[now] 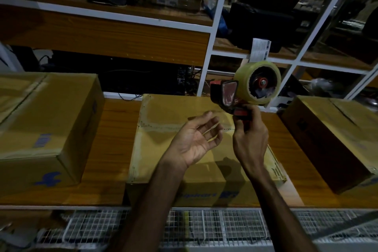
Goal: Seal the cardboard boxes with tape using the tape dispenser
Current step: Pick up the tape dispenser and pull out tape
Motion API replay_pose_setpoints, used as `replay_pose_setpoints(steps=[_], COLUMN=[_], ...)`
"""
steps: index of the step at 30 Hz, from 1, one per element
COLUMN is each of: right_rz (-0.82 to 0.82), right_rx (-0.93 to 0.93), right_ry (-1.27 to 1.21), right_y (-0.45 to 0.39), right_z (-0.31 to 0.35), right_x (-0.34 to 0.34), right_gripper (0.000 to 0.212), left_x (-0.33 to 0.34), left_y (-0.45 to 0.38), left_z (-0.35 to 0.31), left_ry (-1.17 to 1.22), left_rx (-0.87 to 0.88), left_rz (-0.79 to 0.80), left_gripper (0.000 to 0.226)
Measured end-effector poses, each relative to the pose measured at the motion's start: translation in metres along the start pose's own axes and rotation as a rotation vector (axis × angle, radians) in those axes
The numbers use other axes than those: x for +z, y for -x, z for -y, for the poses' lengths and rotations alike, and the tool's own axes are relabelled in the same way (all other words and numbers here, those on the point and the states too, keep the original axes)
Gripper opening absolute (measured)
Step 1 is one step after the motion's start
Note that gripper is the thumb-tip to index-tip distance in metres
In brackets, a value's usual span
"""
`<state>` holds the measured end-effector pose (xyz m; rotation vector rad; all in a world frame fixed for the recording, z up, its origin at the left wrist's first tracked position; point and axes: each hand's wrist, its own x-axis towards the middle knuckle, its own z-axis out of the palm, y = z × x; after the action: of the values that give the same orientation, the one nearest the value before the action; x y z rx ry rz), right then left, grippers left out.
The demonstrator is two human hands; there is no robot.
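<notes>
We're looking at plain brown cardboard on all three boxes: the middle box (pixel 184 120) is matt with glossy strips of clear tape along its seams, the left box (pixel 47 120) has blue print on a dull kraft surface, and the right box (pixel 331 141) looks the same stuff. The tape dispenser (pixel 235 98) seems to be red and black plastic, shiny, with a roll of glossy yellowish clear tape (pixel 257 80). The tabletop (pixel 114 139) is wood-grain with a smooth finish. The shelving frame (pixel 214 32) looks like white painted metal, and there's white wire mesh (pixel 225 225) below us.
</notes>
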<state>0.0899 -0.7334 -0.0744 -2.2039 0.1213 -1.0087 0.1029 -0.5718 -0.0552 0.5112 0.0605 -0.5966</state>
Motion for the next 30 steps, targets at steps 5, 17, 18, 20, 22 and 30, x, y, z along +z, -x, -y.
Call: replay_pose_setpoints(steps=[5,17,18,20,22,30], right_rz=[-0.003,0.069,0.073,0.088,0.112,0.157], right_rx=[-0.068,-0.255,-0.267,-0.297,-0.314,-0.331], right_ry=[-0.025,-0.032,-0.033,-0.016,0.018,0.134], right_y=[-0.003,0.005,0.006,0.008,0.01,0.003], right_z=[0.003,0.051,0.055,0.06,0.062,0.058], right_x=[0.006,0.079,0.085,0.098,0.11,0.135], right_gripper=[0.035,0.033,0.032,0.028,0.029,0.054], left_x=[-0.011,-0.071,-0.076,-0.086,-0.097,-0.153], left_y=[0.008,0.036,0.038,0.039,0.039,0.046], left_z=[-0.012,-0.126,-0.133,-0.146,-0.159,-0.201], left_ry=[-0.05,-0.45,-0.484,-0.533,-0.566,-0.809], left_rx=[0.055,0.132,0.136,0.142,0.135,0.192], left_rz=[-0.007,-0.223,-0.241,-0.271,-0.293,-0.41], left_gripper=[0.004,0.01,0.012,0.014,0.017,0.012])
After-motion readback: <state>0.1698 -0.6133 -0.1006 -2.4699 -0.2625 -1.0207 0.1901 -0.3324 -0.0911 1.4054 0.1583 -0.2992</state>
